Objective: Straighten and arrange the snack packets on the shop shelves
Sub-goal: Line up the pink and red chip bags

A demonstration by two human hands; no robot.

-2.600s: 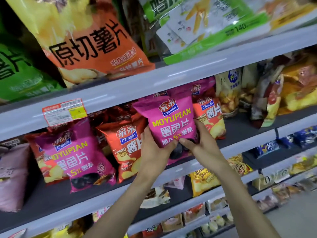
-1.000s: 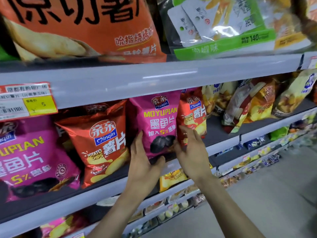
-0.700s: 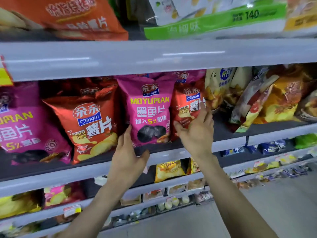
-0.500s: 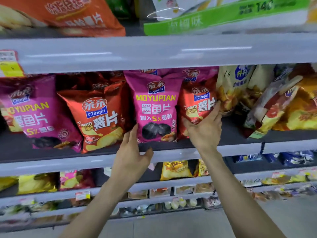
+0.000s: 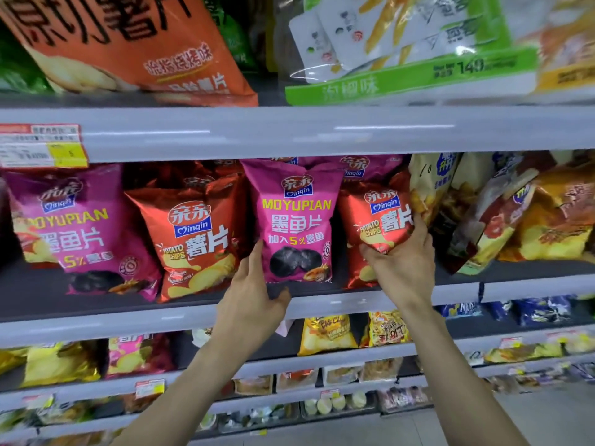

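Both hands are up at the middle shelf (image 5: 322,304) now, and the job has shifted: my right hand (image 5: 405,268) has left the pink squid-chip packet (image 5: 294,220) and closed round the lower part of the red potato-chip packet (image 5: 378,220) just beside it, fingers behind, thumb across the front. My left hand (image 5: 251,300) has let go too; it sits loose and open, fingertips against the pink packet's lower left edge, palm over the shelf lip. That pink packet now stands upright by itself, face forward, between the bigger red packet (image 5: 196,233) on its left and the one I'm gripping. So I reckon that one is done, and this red one comes next. It leans back a little and sits half hidden behind the pink one, so it wants pulling forward and squaring up. Further right, the yellow packets (image 5: 547,220) slump at odd angles, untouched. Far left, another pink packet (image 5: 74,226) tilts a bit.
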